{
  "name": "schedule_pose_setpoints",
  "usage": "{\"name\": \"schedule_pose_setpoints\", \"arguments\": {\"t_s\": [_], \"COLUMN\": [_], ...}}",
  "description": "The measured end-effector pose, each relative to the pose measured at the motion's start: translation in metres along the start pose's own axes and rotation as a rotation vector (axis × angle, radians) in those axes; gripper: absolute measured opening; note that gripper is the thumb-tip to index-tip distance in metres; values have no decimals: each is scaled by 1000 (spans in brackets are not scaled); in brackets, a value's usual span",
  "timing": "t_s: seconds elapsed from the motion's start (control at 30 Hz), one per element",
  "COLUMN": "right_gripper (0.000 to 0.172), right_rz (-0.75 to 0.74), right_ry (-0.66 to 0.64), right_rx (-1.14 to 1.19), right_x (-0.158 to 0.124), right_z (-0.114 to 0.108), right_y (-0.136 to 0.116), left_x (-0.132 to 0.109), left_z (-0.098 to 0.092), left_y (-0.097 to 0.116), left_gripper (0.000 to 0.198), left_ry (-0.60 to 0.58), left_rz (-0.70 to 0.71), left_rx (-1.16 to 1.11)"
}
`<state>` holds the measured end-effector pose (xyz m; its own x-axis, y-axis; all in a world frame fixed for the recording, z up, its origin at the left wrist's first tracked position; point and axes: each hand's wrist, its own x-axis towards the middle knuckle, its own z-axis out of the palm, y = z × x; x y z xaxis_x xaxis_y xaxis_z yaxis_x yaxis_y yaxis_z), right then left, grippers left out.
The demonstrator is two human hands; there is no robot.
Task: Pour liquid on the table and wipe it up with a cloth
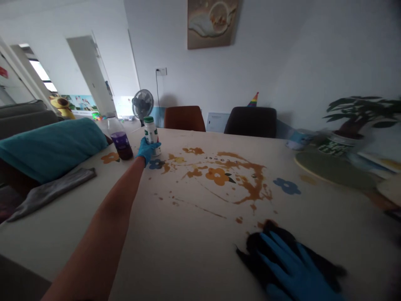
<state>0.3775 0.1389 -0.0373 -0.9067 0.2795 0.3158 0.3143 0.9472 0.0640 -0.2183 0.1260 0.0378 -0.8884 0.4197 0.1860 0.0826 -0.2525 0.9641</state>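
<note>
Nearest, the right hand [294, 267] in a blue glove lies flat, fingers spread, pressing a black cloth [282, 259] onto the bench [188, 251]; its grip is wide, palm down on the cloth rather than closed around it. Just beyond the cloth, brown spill [250, 184] streaks and spots run across the pale bench top, around a printed orange flower [217, 175] and near a blue flower [286, 186]. To the left, a grey cloth [53, 190] lies at the bench edge beside a teal cushion [53, 146]. Farther out, the bare left arm stretches across the bench, and the gloved left hand [147, 150] has its grip closed around a small white bottle [151, 133] with a green cap, standing upright on the bench. Just left of it stands a clear bottle [120, 140] of dark purple liquid, close but apart. At the far right sit a blurred potted plant [354, 121] and a round mat [332, 171]. Behind the bench are two chairs [250, 121], a fan [142, 104] and a wall picture [211, 23].
</note>
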Motion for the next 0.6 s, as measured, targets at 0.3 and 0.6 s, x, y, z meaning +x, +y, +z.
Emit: {"name": "schedule_pose_setpoints", "arguments": {"t_s": [0.3, 0.6], "right_gripper": [62, 65], "right_rz": [-186, -343], "right_ry": [-263, -262], "right_rx": [368, 519], "right_x": [128, 281], "right_z": [-19, 21], "right_y": [-39, -124], "left_x": [-80, -109], "left_z": [-72, -139], "left_y": [21, 31], "left_gripper": [57, 26], "left_ry": [-12, 209], "left_rz": [-116, -120], "left_rx": [223, 351]}}
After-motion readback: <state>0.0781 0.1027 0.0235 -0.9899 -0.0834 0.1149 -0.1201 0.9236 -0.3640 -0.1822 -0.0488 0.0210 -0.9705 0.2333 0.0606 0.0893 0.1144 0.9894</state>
